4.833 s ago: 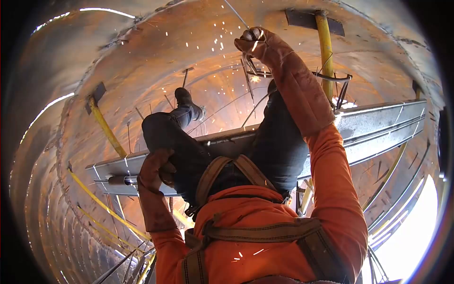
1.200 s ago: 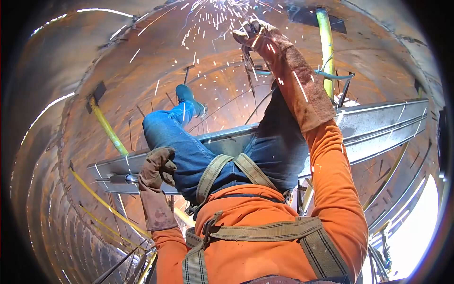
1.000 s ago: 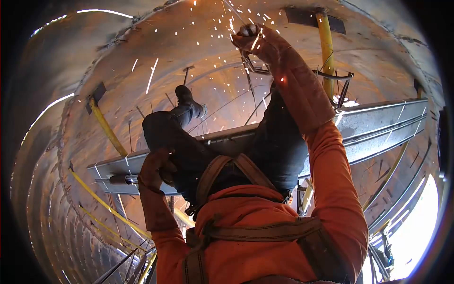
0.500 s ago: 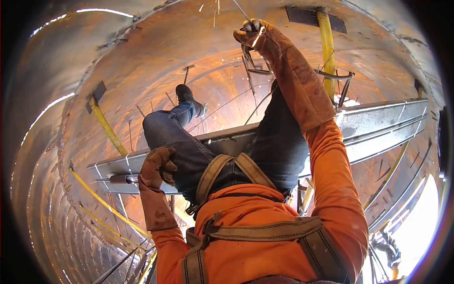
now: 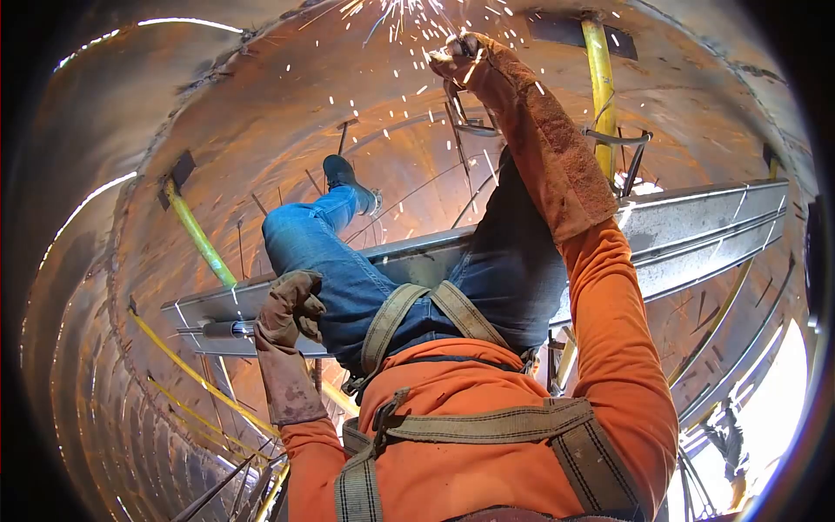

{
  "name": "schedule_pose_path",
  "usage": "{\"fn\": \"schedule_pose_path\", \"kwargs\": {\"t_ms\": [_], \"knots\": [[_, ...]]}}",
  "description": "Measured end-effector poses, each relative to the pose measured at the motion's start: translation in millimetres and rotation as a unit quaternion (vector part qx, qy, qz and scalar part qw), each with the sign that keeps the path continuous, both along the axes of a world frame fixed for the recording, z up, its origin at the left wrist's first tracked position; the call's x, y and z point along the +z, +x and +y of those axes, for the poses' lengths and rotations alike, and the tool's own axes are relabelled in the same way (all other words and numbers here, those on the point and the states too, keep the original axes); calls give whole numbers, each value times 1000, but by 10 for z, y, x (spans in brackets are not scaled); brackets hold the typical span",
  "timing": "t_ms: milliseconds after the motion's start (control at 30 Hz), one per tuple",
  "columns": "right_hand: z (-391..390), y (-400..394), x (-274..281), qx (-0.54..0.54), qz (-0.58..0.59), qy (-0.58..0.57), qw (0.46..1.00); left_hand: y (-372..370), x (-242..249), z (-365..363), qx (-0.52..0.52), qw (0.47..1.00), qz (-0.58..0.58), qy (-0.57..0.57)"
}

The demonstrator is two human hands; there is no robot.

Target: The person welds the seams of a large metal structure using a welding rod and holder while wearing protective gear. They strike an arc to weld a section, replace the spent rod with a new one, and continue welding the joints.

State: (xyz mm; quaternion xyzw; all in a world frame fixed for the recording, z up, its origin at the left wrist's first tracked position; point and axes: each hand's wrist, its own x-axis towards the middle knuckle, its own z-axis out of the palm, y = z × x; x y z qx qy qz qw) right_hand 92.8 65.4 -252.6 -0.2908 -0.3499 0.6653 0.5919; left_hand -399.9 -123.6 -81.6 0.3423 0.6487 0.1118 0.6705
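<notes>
Near the top of the view, my right hand, in a long brown leather glove, is closed around a welding electrode holder, mostly hidden by the glove. Sparks and a bright arc burst at the upper edge, just beyond it; the rod is lost in the glare. My left hand, gloved too, rests beside my left thigh with its fingers loosely bent and apart, and I see nothing in it. Beside its wrist, a dark cylinder with thin rods poking out lies along the metal beam.
Rusty curved steel walls surround me. Yellow struts brace them. Thin rods jut from the surface between my legs. A bent dark bar is near my right forearm. Bright daylight enters at lower right, near another person.
An arc has lit at the top edge, and sparks now shower down past my right hand. Blue-white light brightens my legs and left glove. Both hands have stayed almost in place.
</notes>
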Motion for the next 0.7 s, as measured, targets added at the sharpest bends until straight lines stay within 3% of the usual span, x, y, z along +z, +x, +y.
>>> {"fn": "schedule_pose_path", "kwargs": {"t_ms": [33, 67, 200, 267, 367, 500, 567, 600, 633, 667, 700], "knots": [[-10, -11, 138, -29, -211, -20, 977, 22, 57, 34, 4, 999, -25, -31], [-5, -17, 219, -56, -413, -39, 908, 53, 100, 62, 4, 999, -25, -31], [74, -46, 309, -27, -437, -68, 897, 123, 155, 97, 58, 994, -18, -96], [116, -56, 342, -8, -453, -87, 887, 56, 78, 48, -6, 1000, -12, -22], [170, -76, 378, 21, -475, -115, 872, 112, 113, 39, 52, 997, -26, -48], [215, -76, 382, 60, -503, -153, 849, 90, 78, 16, 23, 1000, -14, -4], [225, -82, 402, 79, -516, -172, 835, 263, 289, 99, 61, 994, -19, -92], [48, -40, 279, 16, -101, -189, 977, 385, 342, 120, 63, 992, 48, -97], [-17, -81, 229, 19, 89, -174, 980, 368, 320, 122, 57, 993, 39, -94], [-55, -110, 183, 22, 276, -154, 948, 336, 295, 120, 51, 994, 31, -91], [-33, -138, 320, 23, 276, -154, 948, 318, 287, 119, 51, 994, 31, -91]]}}
